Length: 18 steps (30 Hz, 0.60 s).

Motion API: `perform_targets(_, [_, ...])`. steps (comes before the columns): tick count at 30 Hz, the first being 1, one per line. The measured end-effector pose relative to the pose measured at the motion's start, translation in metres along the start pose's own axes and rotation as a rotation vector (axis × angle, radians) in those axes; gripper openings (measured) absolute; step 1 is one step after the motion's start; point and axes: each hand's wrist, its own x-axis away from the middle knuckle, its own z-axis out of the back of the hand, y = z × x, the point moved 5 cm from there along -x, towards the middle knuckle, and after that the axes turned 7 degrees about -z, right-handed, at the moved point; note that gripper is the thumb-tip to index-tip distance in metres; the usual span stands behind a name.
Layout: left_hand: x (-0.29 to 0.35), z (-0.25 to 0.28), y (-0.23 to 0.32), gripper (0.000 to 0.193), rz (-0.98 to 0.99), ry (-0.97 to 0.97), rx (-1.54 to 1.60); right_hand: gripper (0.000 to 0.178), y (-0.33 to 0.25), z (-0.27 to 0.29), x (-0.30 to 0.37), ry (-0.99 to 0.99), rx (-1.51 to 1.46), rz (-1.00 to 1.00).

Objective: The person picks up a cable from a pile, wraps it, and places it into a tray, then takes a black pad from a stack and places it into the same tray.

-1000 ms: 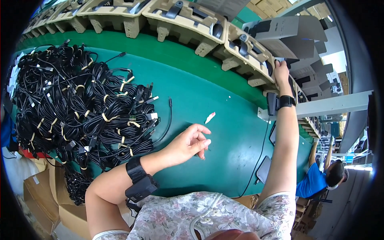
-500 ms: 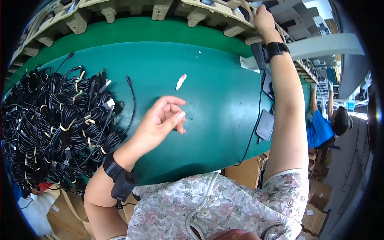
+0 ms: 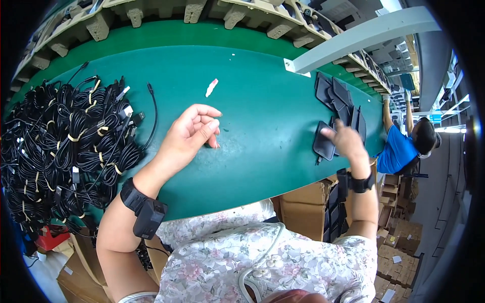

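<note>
My left hand (image 3: 193, 129) hovers over the middle of the green table (image 3: 252, 166), its fingers loosely bent and apart, with nothing seen in it. To its left lies a big heap of black cables (image 3: 70, 136), coiled and bound with pale ties; some white plugs show. One cable end (image 3: 153, 108) sticks out toward my hand. At the right, my right hand (image 3: 348, 143) is over a group of flat black pads (image 3: 323, 144), thumb held apart from the fingers. Its fingers are partly foreshortened, and whether it touches a pad cannot be made out.
A small white and pink scrap (image 3: 211, 88) lies beyond my left hand. Moulded pulp trays (image 3: 96, 25) line the far side on a green strip. A grey metal bracket (image 3: 364, 38) rises at the far right. Cardboard boxes (image 3: 303, 207) stand below the near edge. A co-worker in blue (image 3: 399, 149) sits at right.
My right hand has come back from the far tray, down to the black pads. My left hand keeps its bent pose. The whole view has shifted, showing more pads at right.
</note>
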Motion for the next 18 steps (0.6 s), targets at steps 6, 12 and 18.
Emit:
perform_targets(6, [0.005, 0.000, -0.001, 0.019, -0.052, 0.020, -0.063, 0.073, -0.032, -0.002, 0.030, 0.254, -0.251, 0.127])
perform_targets(12, [0.010, 0.000, -0.002, 0.019, -0.067, 0.031, -0.046, 0.045, -0.092, 0.043, 0.024, 0.026, -0.673, 0.402])
perform_targets(18, [0.015, 0.004, 0.005, 0.021, -0.023, 0.000, -0.071, 0.020, -0.122, 0.153, -0.054, 0.651, -1.181, 0.564])
